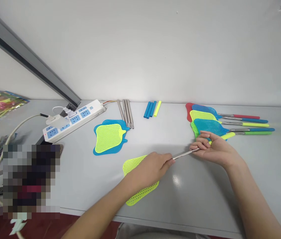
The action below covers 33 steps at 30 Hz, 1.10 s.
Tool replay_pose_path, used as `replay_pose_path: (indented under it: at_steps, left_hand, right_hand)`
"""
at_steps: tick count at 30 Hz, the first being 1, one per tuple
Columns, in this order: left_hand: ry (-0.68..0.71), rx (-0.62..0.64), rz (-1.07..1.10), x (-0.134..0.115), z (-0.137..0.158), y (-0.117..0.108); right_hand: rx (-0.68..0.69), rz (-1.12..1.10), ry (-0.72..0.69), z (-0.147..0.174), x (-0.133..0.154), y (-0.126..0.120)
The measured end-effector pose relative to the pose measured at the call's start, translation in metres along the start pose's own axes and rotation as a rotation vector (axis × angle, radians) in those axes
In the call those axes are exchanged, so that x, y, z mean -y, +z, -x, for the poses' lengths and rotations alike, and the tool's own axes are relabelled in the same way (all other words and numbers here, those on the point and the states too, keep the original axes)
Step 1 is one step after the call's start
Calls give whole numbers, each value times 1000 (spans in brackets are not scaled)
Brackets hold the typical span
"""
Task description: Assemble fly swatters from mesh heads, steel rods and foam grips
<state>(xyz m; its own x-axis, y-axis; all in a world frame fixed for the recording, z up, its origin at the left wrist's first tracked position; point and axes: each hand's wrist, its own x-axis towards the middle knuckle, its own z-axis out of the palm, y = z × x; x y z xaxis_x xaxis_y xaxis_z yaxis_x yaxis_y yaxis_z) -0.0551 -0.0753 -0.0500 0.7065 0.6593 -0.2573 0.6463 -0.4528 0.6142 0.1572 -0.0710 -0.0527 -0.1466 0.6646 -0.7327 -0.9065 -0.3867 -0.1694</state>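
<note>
A yellow-green fly swatter (pixel 141 196) with a metal rod lies slanted across the front of the table. My left hand (pixel 154 167) is closed round the rod close to the mesh head and covers part of that head. Further up, my right hand (pixel 211 149) curls its fingers about the handle end, where a yellow grip sticks out past the palm. Bare rod shows between the two hands. Just beyond my right hand lies a fanned stack of fly swatters (pixel 207 124) in red, blue, yellow and green, their handles pointing right.
Loose swatter heads (pixel 109 137), blue and yellow, lie left of centre. Behind them are several metal rods (pixel 128 113), then blue grip tubes (pixel 149 109) and a yellow tube (pixel 157 109). A white power strip (pixel 75 121) with cables and plastic-bagged items (pixel 1 103) occupy the left.
</note>
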Motion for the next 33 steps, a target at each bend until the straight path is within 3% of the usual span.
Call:
replay_pose_path:
  at_steps: [25,33]
  left_hand:
    - [47,-111,-246,6,-7,6]
    - [0,-186,-380,11,-6,11]
  right_hand:
    - [88,-59,-100,-16,-14,-5]
    - [217,-206,-200,-19,-36,0]
